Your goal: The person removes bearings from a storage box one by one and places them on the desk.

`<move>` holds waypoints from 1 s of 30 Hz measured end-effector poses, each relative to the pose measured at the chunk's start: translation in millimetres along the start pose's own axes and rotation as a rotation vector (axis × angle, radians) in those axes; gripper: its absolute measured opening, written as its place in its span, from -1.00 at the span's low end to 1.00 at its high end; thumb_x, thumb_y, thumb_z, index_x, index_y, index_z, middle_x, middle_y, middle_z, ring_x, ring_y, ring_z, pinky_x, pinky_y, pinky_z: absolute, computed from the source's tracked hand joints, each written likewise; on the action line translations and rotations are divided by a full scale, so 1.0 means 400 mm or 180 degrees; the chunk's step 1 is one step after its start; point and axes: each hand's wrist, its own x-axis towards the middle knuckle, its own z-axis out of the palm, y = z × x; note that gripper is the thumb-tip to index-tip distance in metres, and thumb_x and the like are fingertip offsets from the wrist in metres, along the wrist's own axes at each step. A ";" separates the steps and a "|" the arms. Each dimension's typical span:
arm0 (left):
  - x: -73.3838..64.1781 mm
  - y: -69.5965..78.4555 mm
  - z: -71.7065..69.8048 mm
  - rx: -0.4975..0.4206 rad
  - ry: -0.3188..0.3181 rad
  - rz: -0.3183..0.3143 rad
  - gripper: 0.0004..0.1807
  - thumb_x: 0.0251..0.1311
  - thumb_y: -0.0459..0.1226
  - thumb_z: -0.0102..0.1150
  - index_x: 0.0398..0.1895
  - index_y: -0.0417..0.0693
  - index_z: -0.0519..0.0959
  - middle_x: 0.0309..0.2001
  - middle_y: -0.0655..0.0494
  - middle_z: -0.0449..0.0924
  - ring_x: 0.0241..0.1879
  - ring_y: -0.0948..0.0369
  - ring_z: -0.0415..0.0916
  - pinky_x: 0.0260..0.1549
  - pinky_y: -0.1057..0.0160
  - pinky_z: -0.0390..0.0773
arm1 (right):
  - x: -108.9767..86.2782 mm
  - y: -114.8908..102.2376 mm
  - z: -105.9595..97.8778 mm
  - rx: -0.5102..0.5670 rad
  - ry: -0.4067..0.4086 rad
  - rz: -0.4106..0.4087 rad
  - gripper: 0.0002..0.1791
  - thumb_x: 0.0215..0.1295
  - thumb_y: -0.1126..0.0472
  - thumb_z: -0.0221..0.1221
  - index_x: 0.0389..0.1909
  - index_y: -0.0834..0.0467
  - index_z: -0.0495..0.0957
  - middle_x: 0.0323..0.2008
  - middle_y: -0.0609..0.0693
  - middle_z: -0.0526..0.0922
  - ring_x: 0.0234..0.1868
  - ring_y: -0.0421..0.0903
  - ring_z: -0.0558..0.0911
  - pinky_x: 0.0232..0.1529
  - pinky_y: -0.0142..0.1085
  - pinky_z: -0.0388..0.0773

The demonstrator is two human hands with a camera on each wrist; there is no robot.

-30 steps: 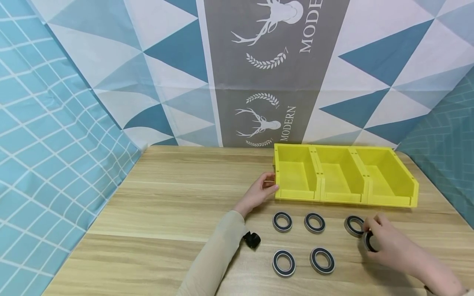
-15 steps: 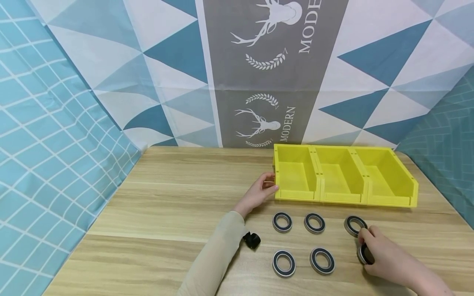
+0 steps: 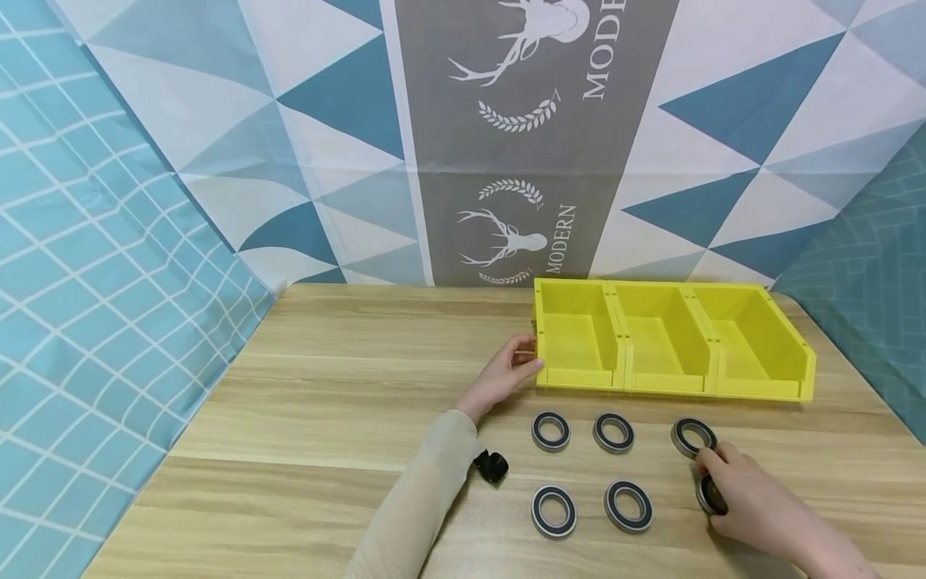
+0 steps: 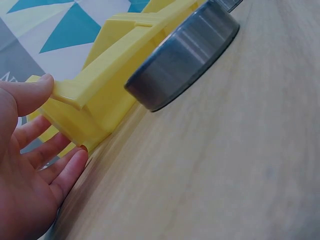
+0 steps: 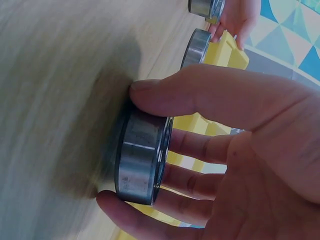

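My right hand [image 3: 755,503] grips a ball bearing [image 5: 137,155] by its outer rim, thumb on one side and a finger on the other. That bearing sits at or just above the wooden table [image 3: 347,402], partly hidden by the hand in the head view. Just behind it lies another bearing [image 3: 694,437]. My left hand [image 3: 502,374] holds the left front corner of the yellow storage bin [image 3: 579,378]; in the left wrist view the thumb lies on its rim and the fingers are against its side. Three joined bin compartments stand in a row, with nothing visible inside.
In front of the bins lie more dark-sealed bearings: two in the back row, a left one [image 3: 551,432] and a middle one [image 3: 613,433], and two nearer, a left one [image 3: 554,511] and a right one [image 3: 628,506]. A small black object [image 3: 492,466] sits beside the left sleeve.
My right hand has moved slightly left and toward me with the bearing, lowering it to about the front row. The left hand keeps its place at the bin.
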 end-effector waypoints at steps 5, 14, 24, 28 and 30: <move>0.000 0.001 0.000 -0.0004 0.0010 -0.0015 -0.52 0.23 -0.23 0.07 0.21 -0.03 0.27 0.15 0.01 0.33 0.13 0.07 0.34 0.06 0.17 0.40 | -0.001 -0.001 0.000 -0.0013 0.0000 0.0004 -0.50 -0.35 0.30 0.43 -0.30 0.14 0.43 -0.34 0.02 0.40 -0.36 -0.08 0.41 -0.38 -0.17 0.45; -0.001 0.004 0.002 0.0006 0.0016 -0.0039 -0.52 0.22 -0.22 0.08 0.20 -0.02 0.28 0.14 0.03 0.34 0.13 0.09 0.34 0.06 0.19 0.41 | -0.005 -0.001 0.001 -0.0080 0.0038 -0.0043 -0.51 -0.36 0.30 0.43 -0.31 0.12 0.44 -0.33 0.01 0.41 -0.36 -0.07 0.42 -0.37 -0.15 0.45; -0.002 0.007 0.001 0.0040 -0.0017 -0.0046 -0.51 0.23 -0.21 0.07 0.22 -0.04 0.26 0.17 -0.01 0.32 0.16 0.05 0.32 0.10 0.14 0.37 | 0.013 -0.015 -0.072 -0.0041 -0.0060 -0.0016 -0.49 -0.06 0.05 0.33 -0.12 0.23 0.45 -0.24 0.05 0.50 -0.31 -0.05 0.53 -0.37 -0.17 0.50; -0.010 0.025 -0.008 0.0405 -0.0105 -0.0032 -0.48 0.24 -0.18 0.05 0.25 -0.06 0.23 0.21 -0.01 0.31 0.18 0.07 0.32 0.14 0.14 0.34 | 0.044 -0.055 -0.135 -0.0078 0.0292 -0.0134 -0.51 0.09 0.06 0.24 -0.04 0.29 0.46 -0.15 0.16 0.58 -0.18 0.11 0.58 -0.26 -0.01 0.51; -0.020 0.048 -0.019 0.0840 -0.0128 0.0005 -0.43 0.25 -0.15 0.03 0.29 -0.09 0.18 0.23 -0.03 0.29 0.18 0.06 0.32 0.15 0.12 0.32 | 0.068 -0.083 -0.161 -0.0041 0.0540 -0.0220 -0.55 0.16 0.10 0.18 0.01 0.28 0.45 -0.10 0.20 0.58 -0.14 0.16 0.57 -0.20 0.03 0.49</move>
